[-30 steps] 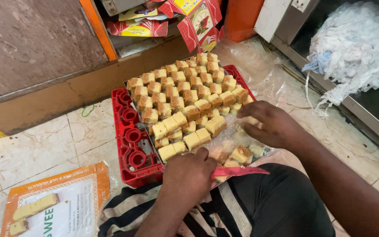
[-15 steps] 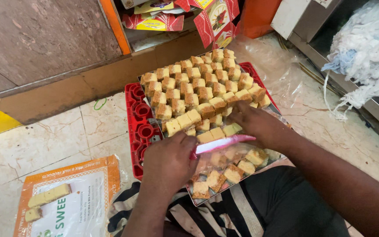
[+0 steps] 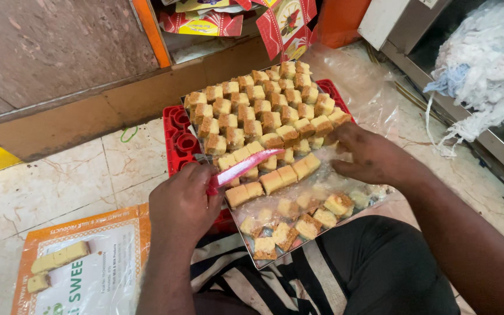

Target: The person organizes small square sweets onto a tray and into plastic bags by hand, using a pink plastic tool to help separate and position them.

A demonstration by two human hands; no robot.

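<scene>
Where tray (image 3: 246, 248) overhangs red crate (image 3: 177, 146) toward lap, near corner is loosely filled, scattered pieces (image 3: 298, 224) seen under plastic film. Far part packed tight with sweet blocks (image 3: 258, 111) in rows. Left hand (image 3: 183, 205) closed around pink scraper (image 3: 241, 168), blade laid across front rows. Right hand (image 3: 371, 156) half open, fingers resting on film at tray's right edge, nothing gripped. Floor tile (image 3: 59, 181) open to left.

Left hand (image 3: 183, 201) fisted, knuckles up, right hand (image 3: 370, 156) palm down, fingers spread, both arms extended forward
</scene>
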